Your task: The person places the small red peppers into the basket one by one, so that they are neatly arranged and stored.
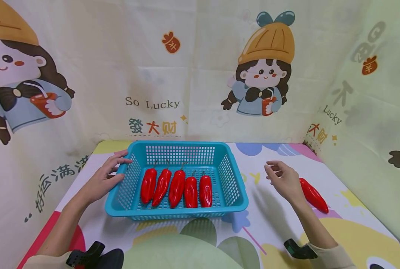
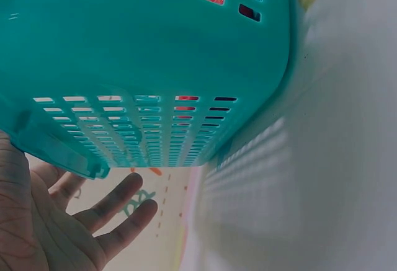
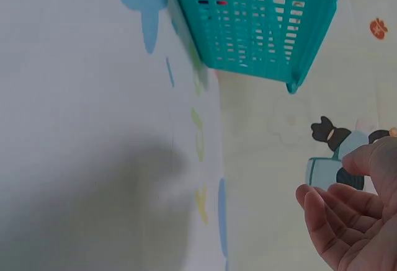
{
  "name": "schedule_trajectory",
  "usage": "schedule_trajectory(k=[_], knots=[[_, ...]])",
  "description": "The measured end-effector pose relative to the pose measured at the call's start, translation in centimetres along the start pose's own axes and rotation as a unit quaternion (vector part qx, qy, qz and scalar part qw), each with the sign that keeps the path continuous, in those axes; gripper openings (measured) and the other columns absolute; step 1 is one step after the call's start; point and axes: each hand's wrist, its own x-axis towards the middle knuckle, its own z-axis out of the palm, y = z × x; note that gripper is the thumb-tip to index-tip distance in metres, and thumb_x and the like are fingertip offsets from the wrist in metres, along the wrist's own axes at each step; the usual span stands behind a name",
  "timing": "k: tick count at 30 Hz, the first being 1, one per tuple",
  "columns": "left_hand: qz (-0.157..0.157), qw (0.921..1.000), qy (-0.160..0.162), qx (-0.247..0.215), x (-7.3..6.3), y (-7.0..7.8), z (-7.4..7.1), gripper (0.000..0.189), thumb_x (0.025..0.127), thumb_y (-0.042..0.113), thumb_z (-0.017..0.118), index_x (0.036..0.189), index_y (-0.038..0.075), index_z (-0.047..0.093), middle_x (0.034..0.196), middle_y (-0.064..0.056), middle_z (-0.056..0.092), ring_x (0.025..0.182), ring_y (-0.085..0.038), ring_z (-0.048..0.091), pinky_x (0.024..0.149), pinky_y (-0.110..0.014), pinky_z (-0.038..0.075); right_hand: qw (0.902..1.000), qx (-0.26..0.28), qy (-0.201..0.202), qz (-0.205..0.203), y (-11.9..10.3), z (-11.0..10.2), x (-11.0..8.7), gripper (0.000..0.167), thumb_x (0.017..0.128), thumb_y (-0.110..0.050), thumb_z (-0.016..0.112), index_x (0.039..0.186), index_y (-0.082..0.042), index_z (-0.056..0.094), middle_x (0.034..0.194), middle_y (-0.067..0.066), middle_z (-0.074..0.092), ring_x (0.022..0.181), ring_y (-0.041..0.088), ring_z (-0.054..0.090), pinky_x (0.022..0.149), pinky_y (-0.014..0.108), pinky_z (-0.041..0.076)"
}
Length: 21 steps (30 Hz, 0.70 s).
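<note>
A teal plastic basket stands on the patterned cloth, with perforated walls. Several red peppers lie side by side in it, stems toward the far wall. At the basket's left rim rests my left hand, fingers relaxed and partly spread; the left wrist view shows this hand beside the basket wall. My right hand hovers right of the basket, fingers loosely bent and holding nothing. Just beyond its wrist, another red pepper lies on the cloth, its upper end partly hidden by the arm.
A cloth backdrop with cartoon figures and lettering rises behind the table. Its right side slants along the table's right edge. The colourful tablecloth extends in front of the basket and to its right.
</note>
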Motion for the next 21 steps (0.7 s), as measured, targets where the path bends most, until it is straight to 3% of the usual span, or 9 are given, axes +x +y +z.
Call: schedule_trajectory(k=[5,10,21], knots=[[-0.001,1.0000,-0.001,0.001,-0.1,0.1,0.0,0.055,0.090,0.007,0.067,0.143,0.004,0.051,0.165,-0.023,0.023,0.128,-0.055,0.046,0.083,-0.062,0.059,0.9999,-0.010,-0.006,0.013,0.6,-0.7,0.0,0.042,0.104,-0.028,0.058,0.132,0.002,0.061,0.115,0.026,0.070,0.094,0.041,0.071,0.064,0.020,0.058],[0.004,1.0000,-0.003,0.002,-0.1,0.1,0.0,0.054,0.091,0.007,0.066,0.143,0.004,0.051,0.165,-0.022,0.024,0.128,-0.054,0.047,0.083,-0.061,0.059,0.9986,-0.051,-0.005,0.015,1.3,-1.4,-0.1,0.043,0.103,-0.030,0.059,0.131,0.003,0.061,0.116,0.027,0.070,0.102,0.043,0.070,0.072,0.030,0.060],[-0.002,1.0000,-0.001,0.000,-0.1,0.2,0.0,0.056,0.090,0.007,0.067,0.143,0.003,0.051,0.165,-0.022,0.023,0.129,-0.055,0.045,0.083,-0.062,0.058,0.9958,-0.088,0.002,0.024,3.0,-2.9,-0.3,0.045,0.102,-0.031,0.061,0.130,0.004,0.061,0.114,0.027,0.071,0.108,0.043,0.067,0.076,0.034,0.054]])
